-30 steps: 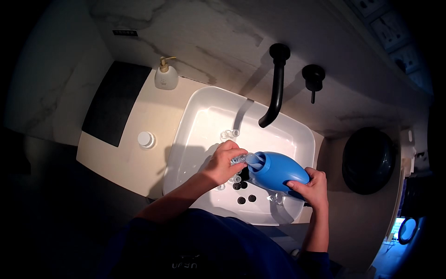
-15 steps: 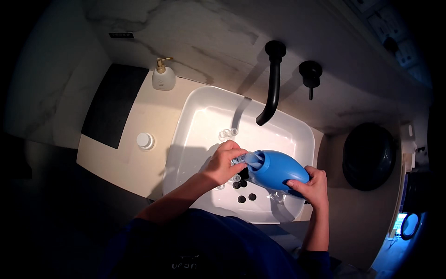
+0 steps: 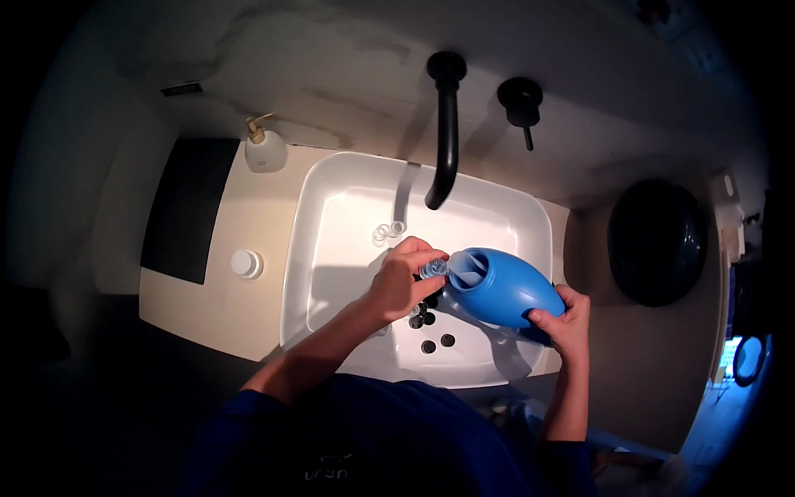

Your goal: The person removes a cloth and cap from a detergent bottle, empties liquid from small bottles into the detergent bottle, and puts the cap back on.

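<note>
My right hand (image 3: 566,321) grips the narrow end of a blue rounded container (image 3: 515,290), which is tilted with its wide mouth facing left. Pale translucent pieces (image 3: 469,267) show inside that mouth. Just left of it, my left hand (image 3: 404,280) pinches a small clear vial-like piece (image 3: 433,268) between thumb and fingers. Both hands are over the white sink (image 3: 295,248). Below my left hand several black round caps (image 3: 428,347) lie on the sink bottom, partly hidden by it. Clear ring-shaped pieces (image 3: 382,234) rest in the sink above the hand.
A black spout (image 3: 446,141) reaches over the sink, with a black handle (image 3: 522,103) beside it. At left are a soap dispenser (image 3: 265,149), a dark mat (image 3: 189,211) and a white-lidded jar (image 3: 246,264). A black oval object (image 3: 657,242) is at right.
The view has shifted, so the spout and dispenser appear further left. The blue container's mouth has come slightly apart from my left hand, and the clear piece shows more between its fingers.
</note>
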A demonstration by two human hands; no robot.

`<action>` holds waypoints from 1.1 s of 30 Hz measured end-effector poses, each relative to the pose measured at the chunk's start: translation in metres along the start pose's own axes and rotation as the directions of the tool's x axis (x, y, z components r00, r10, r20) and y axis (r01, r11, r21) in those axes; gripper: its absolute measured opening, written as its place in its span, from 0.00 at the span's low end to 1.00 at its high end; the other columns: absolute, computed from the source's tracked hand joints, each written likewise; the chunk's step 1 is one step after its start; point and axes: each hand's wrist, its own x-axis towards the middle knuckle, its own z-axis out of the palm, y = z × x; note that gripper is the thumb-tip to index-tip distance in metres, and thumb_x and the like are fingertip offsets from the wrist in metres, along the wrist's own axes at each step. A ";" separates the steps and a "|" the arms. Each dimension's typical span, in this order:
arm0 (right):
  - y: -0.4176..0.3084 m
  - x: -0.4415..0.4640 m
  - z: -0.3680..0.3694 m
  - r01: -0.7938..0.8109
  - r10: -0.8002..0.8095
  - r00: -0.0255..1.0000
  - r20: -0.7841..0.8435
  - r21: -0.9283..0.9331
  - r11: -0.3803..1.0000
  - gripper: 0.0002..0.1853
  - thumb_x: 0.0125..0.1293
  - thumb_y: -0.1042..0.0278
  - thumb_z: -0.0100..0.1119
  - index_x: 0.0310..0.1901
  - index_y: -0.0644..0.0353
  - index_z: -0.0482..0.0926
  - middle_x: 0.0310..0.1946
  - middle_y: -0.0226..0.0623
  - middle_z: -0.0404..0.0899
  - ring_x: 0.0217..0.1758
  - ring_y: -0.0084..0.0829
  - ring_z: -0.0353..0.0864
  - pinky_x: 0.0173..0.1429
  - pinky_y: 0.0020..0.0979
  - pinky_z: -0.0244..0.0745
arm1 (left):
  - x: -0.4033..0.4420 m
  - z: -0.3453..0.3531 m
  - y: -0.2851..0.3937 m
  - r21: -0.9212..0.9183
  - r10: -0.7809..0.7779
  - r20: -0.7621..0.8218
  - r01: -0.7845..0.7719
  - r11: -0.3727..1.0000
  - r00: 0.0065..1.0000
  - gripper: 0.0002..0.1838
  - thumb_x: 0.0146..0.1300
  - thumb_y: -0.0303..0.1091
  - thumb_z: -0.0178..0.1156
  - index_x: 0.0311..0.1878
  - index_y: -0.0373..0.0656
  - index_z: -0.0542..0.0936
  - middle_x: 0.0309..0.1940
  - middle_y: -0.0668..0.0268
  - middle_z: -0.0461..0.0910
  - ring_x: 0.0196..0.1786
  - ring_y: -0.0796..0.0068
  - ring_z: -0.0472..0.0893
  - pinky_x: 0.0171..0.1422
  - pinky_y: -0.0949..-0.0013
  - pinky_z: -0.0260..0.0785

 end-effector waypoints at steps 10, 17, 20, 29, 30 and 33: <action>0.015 -0.022 -0.007 -0.035 0.064 0.989 -0.137 0.205 0.978 0.26 0.40 0.51 0.78 0.21 0.65 0.74 0.17 0.28 0.72 0.23 0.16 0.69 0.27 0.20 0.64 | 0.038 0.029 -0.078 0.144 -0.075 -0.084 0.087 0.986 0.994 0.16 0.50 0.32 0.70 0.44 0.44 0.82 0.40 0.66 0.73 0.40 0.76 0.74 0.42 0.75 0.68; 0.037 -0.032 -0.004 -0.044 0.112 0.979 -0.169 0.360 0.932 0.26 0.44 0.47 0.76 0.27 0.65 0.76 0.22 0.24 0.73 0.25 0.15 0.67 0.29 0.19 0.63 | 0.056 0.046 -0.117 0.223 -0.036 -0.075 0.052 0.973 0.997 0.16 0.48 0.30 0.66 0.42 0.40 0.82 0.41 0.57 0.75 0.47 0.57 0.76 0.53 0.61 0.69; 0.056 -0.036 0.003 -0.020 0.125 0.970 -0.211 0.437 0.899 0.28 0.47 0.44 0.74 0.31 0.66 0.78 0.24 0.24 0.74 0.26 0.15 0.68 0.31 0.19 0.63 | 0.055 0.042 -0.115 0.261 -0.007 -0.029 0.014 0.965 1.000 0.20 0.47 0.28 0.66 0.47 0.37 0.79 0.44 0.55 0.75 0.49 0.55 0.76 0.55 0.61 0.69; 0.068 -0.041 0.000 -0.050 0.138 0.969 -0.204 0.387 0.921 0.37 0.47 0.32 0.67 0.37 0.67 0.79 0.28 0.28 0.77 0.32 0.18 0.74 0.38 0.21 0.68 | 0.007 -0.008 -0.041 0.417 0.024 0.139 -0.081 0.905 0.990 0.13 0.54 0.26 0.59 0.45 0.39 0.78 0.46 0.56 0.76 0.51 0.54 0.76 0.56 0.62 0.70; 0.066 -0.040 0.001 -0.017 0.119 0.969 -0.216 0.424 0.906 0.34 0.48 0.37 0.69 0.37 0.68 0.79 0.27 0.26 0.76 0.30 0.17 0.72 0.35 0.20 0.66 | -0.001 -0.013 -0.037 0.451 -0.133 0.241 0.010 0.893 0.961 0.10 0.55 0.26 0.59 0.42 0.42 0.80 0.45 0.58 0.76 0.50 0.56 0.76 0.55 0.61 0.70; 0.066 -0.041 0.003 0.019 0.099 0.969 -0.226 0.465 0.885 0.31 0.49 0.42 0.71 0.37 0.68 0.79 0.25 0.25 0.75 0.28 0.15 0.70 0.33 0.18 0.65 | -0.016 -0.017 -0.053 0.542 -0.060 0.353 -0.152 0.827 0.934 0.11 0.54 0.21 0.58 0.40 0.45 0.80 0.44 0.60 0.76 0.49 0.59 0.78 0.52 0.62 0.72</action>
